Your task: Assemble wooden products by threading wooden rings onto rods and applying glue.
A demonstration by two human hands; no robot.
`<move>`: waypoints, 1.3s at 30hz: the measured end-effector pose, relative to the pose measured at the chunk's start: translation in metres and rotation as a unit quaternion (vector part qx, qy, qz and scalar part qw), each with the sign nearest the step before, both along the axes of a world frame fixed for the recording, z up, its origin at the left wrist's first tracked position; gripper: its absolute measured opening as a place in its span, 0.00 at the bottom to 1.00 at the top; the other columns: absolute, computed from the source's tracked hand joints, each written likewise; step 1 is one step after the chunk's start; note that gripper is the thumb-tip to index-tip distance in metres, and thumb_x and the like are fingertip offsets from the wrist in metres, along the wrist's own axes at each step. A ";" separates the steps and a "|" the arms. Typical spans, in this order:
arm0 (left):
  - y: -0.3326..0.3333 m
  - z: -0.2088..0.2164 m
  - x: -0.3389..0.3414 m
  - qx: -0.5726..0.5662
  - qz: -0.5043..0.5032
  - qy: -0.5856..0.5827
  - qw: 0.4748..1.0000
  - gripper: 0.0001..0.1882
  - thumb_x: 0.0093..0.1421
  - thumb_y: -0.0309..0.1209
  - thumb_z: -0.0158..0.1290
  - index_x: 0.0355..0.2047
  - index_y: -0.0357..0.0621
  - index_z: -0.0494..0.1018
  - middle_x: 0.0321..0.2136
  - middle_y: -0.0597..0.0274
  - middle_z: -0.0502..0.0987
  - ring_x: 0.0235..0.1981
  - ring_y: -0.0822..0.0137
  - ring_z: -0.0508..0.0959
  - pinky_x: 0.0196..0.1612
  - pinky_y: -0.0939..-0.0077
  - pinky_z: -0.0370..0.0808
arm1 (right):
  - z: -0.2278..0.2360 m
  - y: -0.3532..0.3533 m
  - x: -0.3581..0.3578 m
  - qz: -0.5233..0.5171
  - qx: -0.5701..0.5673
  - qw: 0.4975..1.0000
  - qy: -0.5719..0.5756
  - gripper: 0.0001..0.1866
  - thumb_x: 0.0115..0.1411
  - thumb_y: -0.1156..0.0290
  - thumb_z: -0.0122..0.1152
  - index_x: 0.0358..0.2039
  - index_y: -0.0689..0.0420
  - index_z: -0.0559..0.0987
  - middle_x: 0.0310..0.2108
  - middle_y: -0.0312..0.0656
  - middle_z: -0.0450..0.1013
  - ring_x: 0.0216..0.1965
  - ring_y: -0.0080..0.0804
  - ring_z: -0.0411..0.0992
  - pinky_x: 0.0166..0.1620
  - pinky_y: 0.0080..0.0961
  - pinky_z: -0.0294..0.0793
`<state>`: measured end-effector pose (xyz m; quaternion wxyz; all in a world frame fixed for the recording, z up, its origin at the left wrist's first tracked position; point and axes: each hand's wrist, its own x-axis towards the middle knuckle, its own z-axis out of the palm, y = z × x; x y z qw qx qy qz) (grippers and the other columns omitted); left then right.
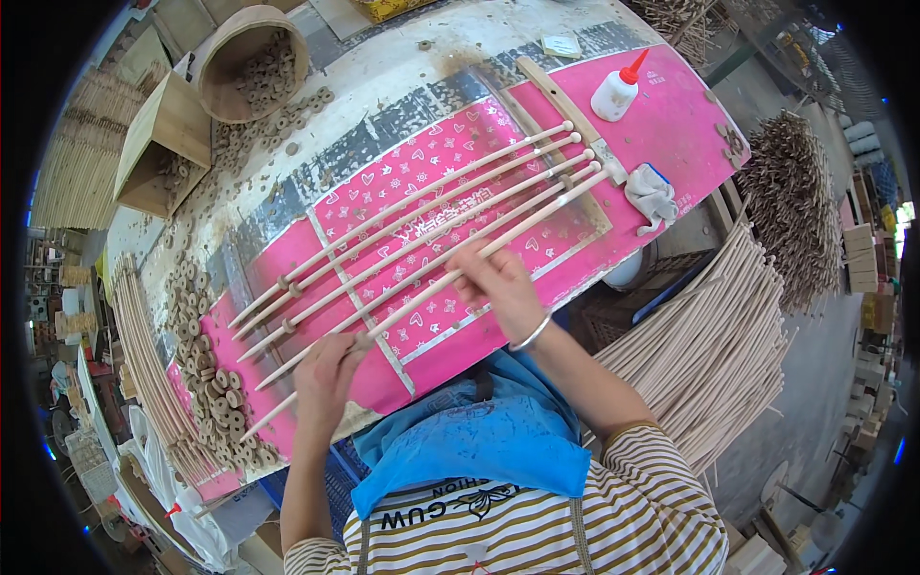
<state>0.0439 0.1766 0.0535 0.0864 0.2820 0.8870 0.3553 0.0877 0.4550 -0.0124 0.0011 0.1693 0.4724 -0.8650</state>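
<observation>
1. We see the left hand (324,379) pinching a small wooden ring (362,339) threaded on the nearest thin wooden rod (431,286); grip narrow, closed on the ring.
2. Right hand (500,287) further up the same rod, fingers curled over it, grip closed on the rod.
3. That rod lies slanted on the pink-covered worktop (671,115), its pointed end below-left of the left grip.
4. Four more rods (422,206) lie side by side just beyond both grips, each with a ring near its lower end.
5. Loose wooden rings (206,383) heaped left of the left grip, near the worktop edge.
6. Glue bottle (615,91) with red nozzle and a white cloth (652,195) well beyond the right grip.
7. Bundle of bare rods (714,345) right of the right grip, off the worktop.
8. Round basket (251,59) with rings far up-left.
</observation>
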 end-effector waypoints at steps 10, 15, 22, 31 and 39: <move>0.067 -0.010 0.015 0.020 -0.003 -0.009 1.000 0.08 0.68 0.29 0.59 0.43 0.39 0.78 0.34 0.51 0.80 0.33 0.48 0.81 0.35 0.58 0.77 | -0.003 -0.026 0.018 0.138 0.053 0.988 0.035 0.15 0.70 0.66 0.68 0.53 0.57 0.83 0.34 0.32 0.81 0.33 0.14 0.75 0.35 0.17 0.75; 0.057 -0.012 0.018 0.023 0.009 -0.042 0.999 0.08 0.67 0.27 0.59 0.43 0.37 0.78 0.34 0.50 0.80 0.32 0.51 0.82 0.35 0.62 0.77 | -0.006 0.004 0.025 -0.003 0.032 0.999 0.018 0.14 0.68 0.68 0.69 0.52 0.58 0.84 0.36 0.35 0.82 0.33 0.17 0.77 0.38 0.18 0.79; 0.053 -0.020 0.021 0.042 0.021 -0.079 0.996 0.09 0.65 0.24 0.61 0.45 0.36 0.80 0.36 0.50 0.82 0.33 0.56 0.83 0.36 0.68 0.77 | -0.011 0.068 0.026 -0.100 0.137 0.986 -0.003 0.14 0.69 0.63 0.67 0.48 0.59 0.83 0.29 0.31 0.77 0.29 0.18 0.73 0.34 0.18 0.74; 0.061 -0.030 0.022 0.053 0.018 -0.058 0.997 0.09 0.64 0.24 0.61 0.45 0.36 0.80 0.33 0.51 0.81 0.31 0.56 0.82 0.35 0.67 0.76 | 0.000 0.083 0.037 -0.047 0.051 0.997 0.023 0.18 0.69 0.60 0.69 0.52 0.59 0.82 0.29 0.29 0.75 0.28 0.15 0.71 0.33 0.16 0.72; 0.070 -0.036 0.020 0.037 0.001 -0.035 0.999 0.09 0.64 0.24 0.61 0.45 0.36 0.81 0.33 0.51 0.81 0.32 0.55 0.82 0.35 0.66 0.76 | -0.007 0.101 0.045 -0.058 0.087 0.993 -0.048 0.17 0.69 0.63 0.68 0.51 0.60 0.83 0.28 0.28 0.75 0.24 0.14 0.71 0.27 0.13 0.67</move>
